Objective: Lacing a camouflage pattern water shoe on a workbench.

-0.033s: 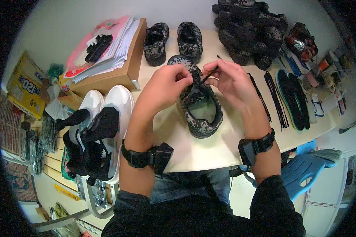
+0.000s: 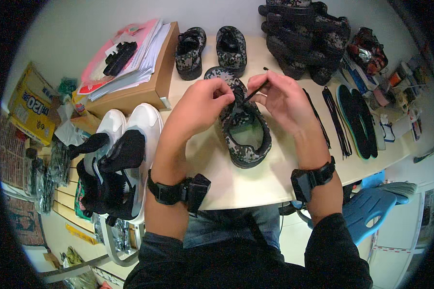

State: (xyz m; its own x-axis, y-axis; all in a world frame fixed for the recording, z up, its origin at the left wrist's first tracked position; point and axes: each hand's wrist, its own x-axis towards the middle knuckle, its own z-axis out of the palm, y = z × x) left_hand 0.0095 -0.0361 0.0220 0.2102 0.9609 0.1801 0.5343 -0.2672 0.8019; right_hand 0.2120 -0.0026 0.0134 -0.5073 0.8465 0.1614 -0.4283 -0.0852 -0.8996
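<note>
A grey and black camouflage shoe [image 2: 248, 155] lies on the table before me, toe pointing away and heel toward me. My left hand [image 2: 202, 103] is closed at the shoe's left side, thumb and forefinger pinched at the lacing edge near the tongue. From the right, my right hand [image 2: 284, 98] pinches a thin black shoelace [image 2: 254, 93]. The lace runs slantwise from those fingers down to the shoe's opening. Its tip sticks up past the fingertips. What lies between the left fingertips is partly hidden.
Two camouflage shoes [image 2: 190, 60] stand behind, beside a stack of more shoes [image 2: 304, 41]. Black laces [image 2: 337, 123] and insoles [image 2: 356, 120] lie at right. At left are a cardboard box [image 2: 166, 72] with papers and white-soled shoes [image 2: 147, 118]. A blue chair [image 2: 371, 209] stands lower right.
My right hand has shifted very slightly, and the lace sits at a slightly different slant. The left hand and the shoe look the same.
</note>
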